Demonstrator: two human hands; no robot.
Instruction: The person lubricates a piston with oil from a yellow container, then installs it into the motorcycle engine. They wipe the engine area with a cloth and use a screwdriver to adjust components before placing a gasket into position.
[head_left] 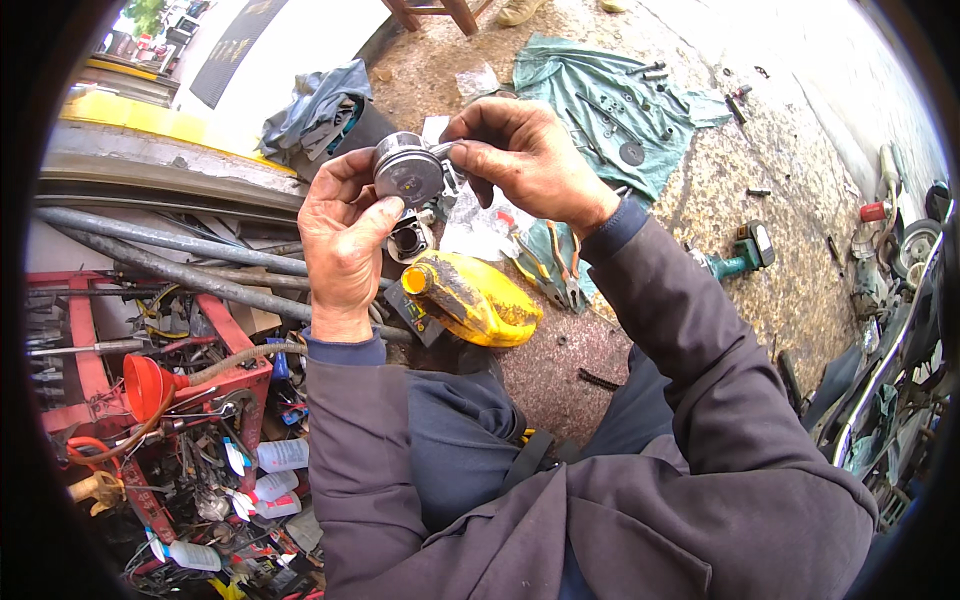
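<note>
grey piston, yellow bottle, green cloth

Piston between the hands, funnel left, power tool right.

A round metal piston, its bright silver side wall catching the light, is held aloft in the left hand, thumb at the lower rim and fingers along the left side. Its flat, dark grey crown tilts up toward the wearer, with fine lines circling the wall just behind the edge. The right hand's fingertips sit close by its right rim; whether they touch is unclear.
</note>
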